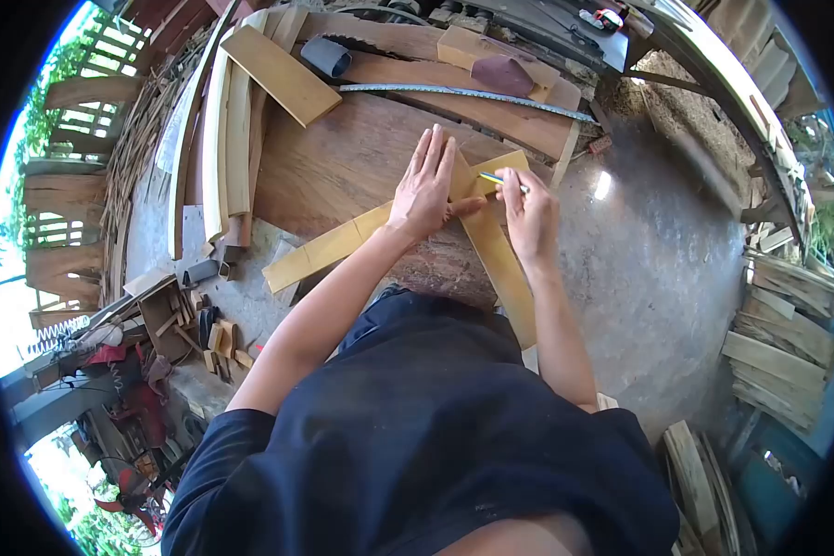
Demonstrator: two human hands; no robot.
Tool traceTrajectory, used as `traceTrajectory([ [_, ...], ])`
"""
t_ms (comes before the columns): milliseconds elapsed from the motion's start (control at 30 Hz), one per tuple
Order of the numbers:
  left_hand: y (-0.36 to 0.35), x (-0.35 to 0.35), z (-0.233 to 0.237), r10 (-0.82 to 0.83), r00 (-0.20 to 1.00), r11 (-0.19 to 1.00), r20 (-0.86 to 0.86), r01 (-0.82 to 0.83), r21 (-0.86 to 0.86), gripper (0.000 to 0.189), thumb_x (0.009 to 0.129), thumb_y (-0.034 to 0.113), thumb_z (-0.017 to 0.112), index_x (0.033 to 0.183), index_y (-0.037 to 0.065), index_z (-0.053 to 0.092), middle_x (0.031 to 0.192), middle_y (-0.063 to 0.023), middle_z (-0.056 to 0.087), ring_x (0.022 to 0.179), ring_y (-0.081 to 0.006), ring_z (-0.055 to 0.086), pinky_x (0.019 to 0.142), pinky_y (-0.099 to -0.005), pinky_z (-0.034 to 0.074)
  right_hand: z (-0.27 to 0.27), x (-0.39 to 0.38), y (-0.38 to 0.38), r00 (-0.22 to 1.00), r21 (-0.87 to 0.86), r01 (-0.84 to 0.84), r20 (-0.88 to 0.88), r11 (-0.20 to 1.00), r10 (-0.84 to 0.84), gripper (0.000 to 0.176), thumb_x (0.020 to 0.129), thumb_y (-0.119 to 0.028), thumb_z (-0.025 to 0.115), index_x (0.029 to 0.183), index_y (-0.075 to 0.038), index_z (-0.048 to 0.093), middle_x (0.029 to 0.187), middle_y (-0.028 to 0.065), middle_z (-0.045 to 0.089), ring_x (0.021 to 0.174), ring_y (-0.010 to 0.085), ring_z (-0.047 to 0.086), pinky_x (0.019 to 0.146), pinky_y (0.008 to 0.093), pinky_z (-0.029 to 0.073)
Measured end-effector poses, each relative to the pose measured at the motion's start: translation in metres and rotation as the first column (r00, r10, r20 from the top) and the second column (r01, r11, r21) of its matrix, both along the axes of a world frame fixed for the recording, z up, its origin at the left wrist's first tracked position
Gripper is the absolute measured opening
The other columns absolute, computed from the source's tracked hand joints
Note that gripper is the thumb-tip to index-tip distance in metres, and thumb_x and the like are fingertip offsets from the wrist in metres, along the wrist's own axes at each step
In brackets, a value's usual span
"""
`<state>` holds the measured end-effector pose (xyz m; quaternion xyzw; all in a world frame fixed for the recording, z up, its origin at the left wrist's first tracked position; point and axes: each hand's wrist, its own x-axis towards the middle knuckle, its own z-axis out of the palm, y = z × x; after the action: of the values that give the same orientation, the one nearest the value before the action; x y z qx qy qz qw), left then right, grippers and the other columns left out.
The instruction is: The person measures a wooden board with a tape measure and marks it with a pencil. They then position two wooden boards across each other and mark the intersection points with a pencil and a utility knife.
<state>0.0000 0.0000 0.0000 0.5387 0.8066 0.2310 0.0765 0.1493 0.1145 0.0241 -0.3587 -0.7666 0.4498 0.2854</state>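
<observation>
Two yellowish wooden boards cross on the workbench in front of me. The long marked board runs from lower left to upper right and has thin lines drawn across it. The other board slants down towards my body on the right. My left hand lies with its fingers stretched, its thumb reaching over the boards near the crossing. My right hand is closed on a pencil, whose tip is at the boards beside the crossing. Whether the tip touches the wood is hard to tell.
On the brown wooden bench top lie a loose yellow board, a grey tube-like piece, a long metal ruler and dark red sandpaper-like material. Wood strips lean at left. Concrete floor stretches right, with stacked wood beyond.
</observation>
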Motion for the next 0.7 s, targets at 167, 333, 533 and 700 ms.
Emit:
traceTrajectory([
  [167, 0.003, -0.002, -0.002, -0.006, 0.999, 0.999, -0.033, 0.008, 0.041, 0.111, 0.083, 0.067, 0.071, 0.157, -0.005, 0.031, 0.167, -0.0264, 0.022, 0.157, -0.0393, 0.017, 0.126, -0.0452, 0.024, -0.006, -0.004, 0.002, 0.999, 0.164, -0.046, -0.001, 0.985, 0.046, 0.022, 0.102, -0.022, 0.062, 0.1, -0.003, 0.074, 0.093, 0.0145, 0.075, 0.083, 0.0351, 0.072, 0.073, 0.0407, 0.056],
  [333, 0.0, 0.001, -0.001, 0.012, 1.0, 0.999, -0.015, -0.011, 0.047, 0.111, 0.083, 0.067, 0.071, 0.157, -0.006, 0.032, 0.167, -0.0269, 0.023, 0.157, -0.0394, 0.017, 0.126, -0.0449, 0.024, 0.02, 0.03, 0.008, 0.95, 0.134, -0.197, 0.271, 0.971, 0.155, 0.033, 0.106, -0.024, 0.054, 0.086, -0.002, 0.068, 0.087, 0.0156, 0.072, 0.078, 0.0369, 0.071, 0.07, 0.0456, 0.053],
  [533, -0.002, 0.0, -0.006, 0.027, 0.999, 0.996, -0.025, -0.025, 0.083, 0.111, 0.083, 0.069, 0.068, 0.155, -0.007, 0.033, 0.166, -0.0275, 0.023, 0.157, -0.0396, 0.017, 0.127, -0.045, 0.022, 0.034, 0.043, -0.009, 0.97, 0.482, -0.172, 0.233, 0.859, 0.064, 0.025, 0.105, -0.021, 0.055, 0.092, -0.002, 0.062, 0.093, 0.0149, 0.063, 0.087, 0.035, 0.064, 0.075, 0.0466, 0.05],
  [700, 0.0, 0.003, -0.007, 0.037, 0.998, 0.995, -0.04, -0.033, 0.093, 0.112, 0.083, 0.072, 0.066, 0.155, -0.007, 0.034, 0.166, -0.0269, 0.025, 0.157, -0.0386, 0.018, 0.128, -0.0453, 0.019, 0.026, 0.044, -0.031, 0.865, 0.339, -0.316, 0.486, 0.886, 0.123, 0.036, 0.103, -0.035, 0.061, 0.117, -0.003, 0.064, 0.11, 0.0134, 0.058, 0.097, 0.0321, 0.065, 0.078, 0.0446, 0.055],
])
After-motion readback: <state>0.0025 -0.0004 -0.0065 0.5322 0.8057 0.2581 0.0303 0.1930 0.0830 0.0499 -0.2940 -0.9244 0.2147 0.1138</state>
